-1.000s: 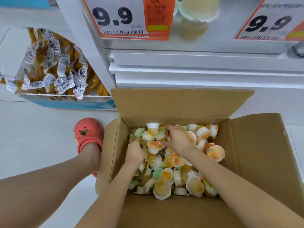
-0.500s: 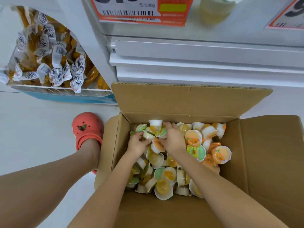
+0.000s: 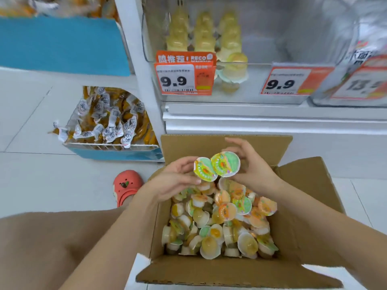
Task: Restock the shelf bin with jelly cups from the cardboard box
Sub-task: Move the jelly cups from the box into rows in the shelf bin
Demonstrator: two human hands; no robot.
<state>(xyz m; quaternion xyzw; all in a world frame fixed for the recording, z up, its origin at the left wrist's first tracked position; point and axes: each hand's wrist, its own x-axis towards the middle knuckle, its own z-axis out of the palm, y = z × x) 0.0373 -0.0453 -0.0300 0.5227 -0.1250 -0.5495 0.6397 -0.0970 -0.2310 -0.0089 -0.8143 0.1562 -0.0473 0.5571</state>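
Left hand (image 3: 178, 181) pinches one green-lidded jelly cup (image 3: 204, 169), right hand (image 3: 254, 170) grips another (image 3: 226, 164), lids touching, held above the open cardboard box (image 3: 310, 206) full of jelly cups (image 3: 219, 222). Shelf bin (image 3: 261, 84) sits behind it.

Box (image 3: 310, 206): brown cardboard, flaps open, on floor below bin (image 3: 261, 84). Loose cups (image 3: 222, 227) heaped inside, tilted all ways, lids green or orange. Two green-lidded cups (image 3: 216, 167) held above box, lids facing camera. Bin: clear-fronted, few yellow cups.
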